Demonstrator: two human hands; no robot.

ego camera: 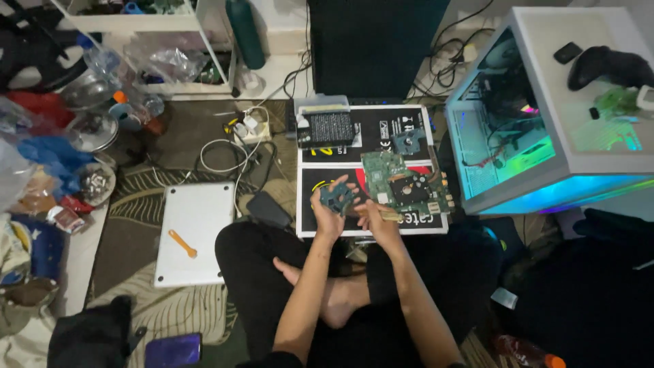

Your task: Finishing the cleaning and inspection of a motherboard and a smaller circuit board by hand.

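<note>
My left hand (327,212) holds a small dark circuit part (337,197) up in front of me, fingers wrapped round its edges. My right hand (377,219) is closed on a thin wooden-handled tool (391,216), its tip pointing at that part. Just beyond the hands a green circuit board (402,180) lies on a black flat box (381,133). I sit cross-legged on the floor, my bare foot below the hands.
A silver laptop base (196,232) with an orange pry tool (182,243) lies left. A lit white computer case (545,116) stands right. Cables and a power strip (248,129) lie behind. A black vented box (325,128), a purple phone (174,350) and clutter at far left.
</note>
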